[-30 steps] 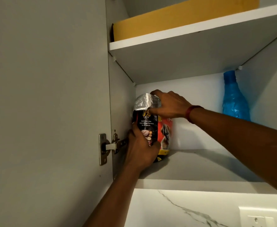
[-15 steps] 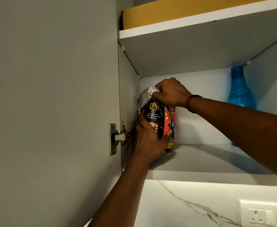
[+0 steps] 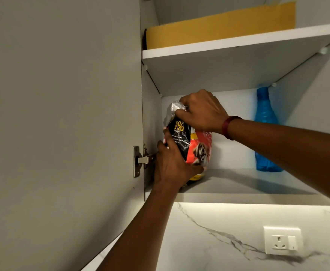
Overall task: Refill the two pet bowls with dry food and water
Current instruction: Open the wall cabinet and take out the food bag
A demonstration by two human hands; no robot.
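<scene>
A red and black bag of dog food [image 3: 196, 147] with a silver folded top stands at the left end of the lower shelf [image 3: 238, 184] of an open wall cupboard. My left hand [image 3: 172, 165] grips the bag's lower part from the left. From above, my right hand [image 3: 201, 111] grips the crumpled silver top. A blue plastic water bottle [image 3: 265, 132] stands upright at the back right of the same shelf. The pet bowls are out of view.
The open cupboard door [image 3: 62, 124] fills the left, with its metal hinge [image 3: 140, 160] just left of my left hand. A yellow box [image 3: 218, 26] lies on the upper shelf. Below the cupboard is a marble wall with a white socket [image 3: 282, 240].
The bag has turned so its red front with the dog picture faces me. Both hands keep their hold on it.
</scene>
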